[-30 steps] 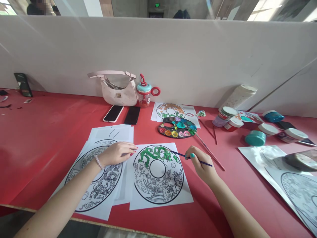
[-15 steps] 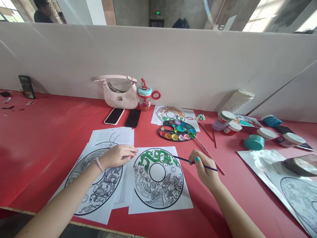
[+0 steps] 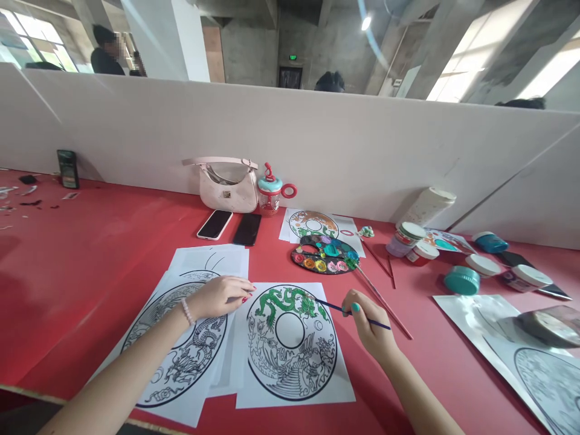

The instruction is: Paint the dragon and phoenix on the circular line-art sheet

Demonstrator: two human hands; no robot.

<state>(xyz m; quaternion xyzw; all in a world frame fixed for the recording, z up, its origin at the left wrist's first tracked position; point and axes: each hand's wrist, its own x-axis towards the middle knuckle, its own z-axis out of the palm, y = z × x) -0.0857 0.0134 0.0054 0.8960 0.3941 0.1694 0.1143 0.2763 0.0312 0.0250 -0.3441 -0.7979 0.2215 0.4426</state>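
Head view; red table [image 3: 104, 272], places reckoned from the palette [image 3: 326, 271]:
Sheet [image 3: 290, 330], one, ring design; flat, on the near side of the palette; dragon along the ring's top in green, the remainder in black line
Right hand [image 3: 371, 323]; near right of the palette, thumb and fingers pinching the brush
Brush [image 3: 335, 307], blue handle; slanted, its tip at the green dragon's head
Left hand [image 3: 220, 296], bracelet at the wrist; near left of the palette, fingers loosely extended and close together, tips by the sheet's left edge; whether they press it, cannot tell
Prints [image 3: 190, 396], overlapping; near left of the palette, partly beneath the left hand
Spare brush [image 3: 385, 300], red handle; tip in green paint at the palette's right edge
Painted sheet [image 3: 312, 226]; just beyond the palette, partly hidden by it
Phones [image 3: 247, 230], two; left of the palette
Bag [image 3: 229, 196] and cup [image 3: 270, 199]; beyond it, to the left
Jars [image 3: 462, 281], several; right of the palette
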